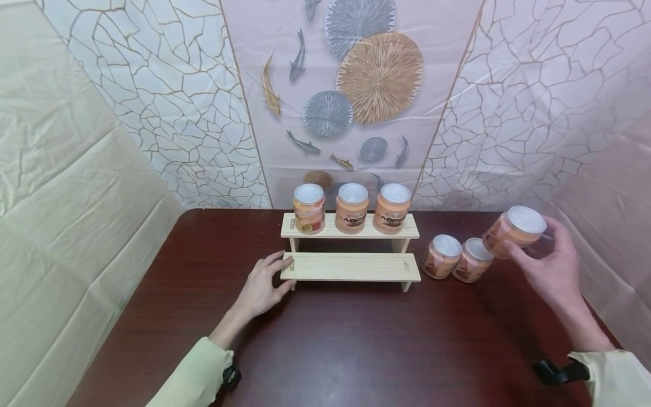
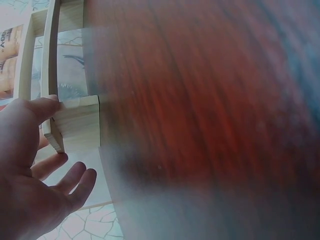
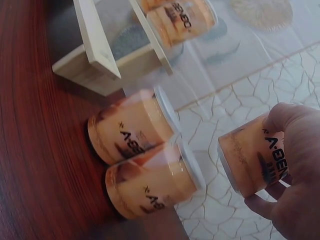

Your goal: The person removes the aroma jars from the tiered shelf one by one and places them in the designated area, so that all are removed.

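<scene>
My right hand (image 1: 551, 265) grips an orange-labelled jar (image 1: 515, 230) with a silver lid, tilted and raised at the right. The right wrist view shows this held jar (image 3: 252, 155) with thumb and fingers round its side. Below and left of it, two matching jars (image 1: 441, 257) (image 3: 155, 185) stand side by side on the table. My left hand (image 1: 264, 284) holds the left end of a two-step wooden rack (image 1: 351, 267), its thumb and fingers on opposite edges of the lower board (image 2: 51, 60). Three more jars (image 1: 352, 208) stand in a row on the upper step.
A dark red-brown wooden table (image 1: 346, 345) lies under everything. Behind it hangs a patterned cloth (image 1: 203, 85) with fish and round motifs. Pale cloth walls (image 1: 610, 209) close off both sides.
</scene>
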Motion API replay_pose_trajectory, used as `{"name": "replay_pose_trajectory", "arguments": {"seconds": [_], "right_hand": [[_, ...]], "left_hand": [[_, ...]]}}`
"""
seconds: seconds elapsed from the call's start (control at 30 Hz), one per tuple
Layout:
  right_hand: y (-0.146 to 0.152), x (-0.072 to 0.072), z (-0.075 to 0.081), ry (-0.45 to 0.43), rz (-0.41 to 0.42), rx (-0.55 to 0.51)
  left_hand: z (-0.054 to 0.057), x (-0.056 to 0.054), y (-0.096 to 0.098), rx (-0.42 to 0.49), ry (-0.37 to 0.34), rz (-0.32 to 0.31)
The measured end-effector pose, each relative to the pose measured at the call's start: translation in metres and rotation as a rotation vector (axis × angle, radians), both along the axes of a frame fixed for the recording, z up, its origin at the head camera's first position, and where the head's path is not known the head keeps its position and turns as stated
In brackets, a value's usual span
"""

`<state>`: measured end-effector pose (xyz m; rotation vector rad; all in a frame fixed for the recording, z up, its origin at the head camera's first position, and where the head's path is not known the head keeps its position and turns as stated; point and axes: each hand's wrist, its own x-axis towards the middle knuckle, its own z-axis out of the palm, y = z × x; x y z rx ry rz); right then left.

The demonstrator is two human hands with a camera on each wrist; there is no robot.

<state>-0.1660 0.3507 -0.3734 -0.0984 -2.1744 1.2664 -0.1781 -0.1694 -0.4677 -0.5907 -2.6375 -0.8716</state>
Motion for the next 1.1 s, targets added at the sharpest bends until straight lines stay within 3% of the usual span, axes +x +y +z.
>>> {"name": "replay_pose_trajectory", "arguments": {"seconds": [0.7, 1.1], "right_hand": [[0.026, 0.000, -0.019, -0.104, -0.092, -0.001], [0.036, 0.000, -0.037, -0.127, -0.102, 0.063]], "left_hand": [[-0.002, 0.001, 0.000, -0.007, 0.005, 0.001], [-0.001, 0.000, -0.001, -0.009, 0.013, 0.000]]}}
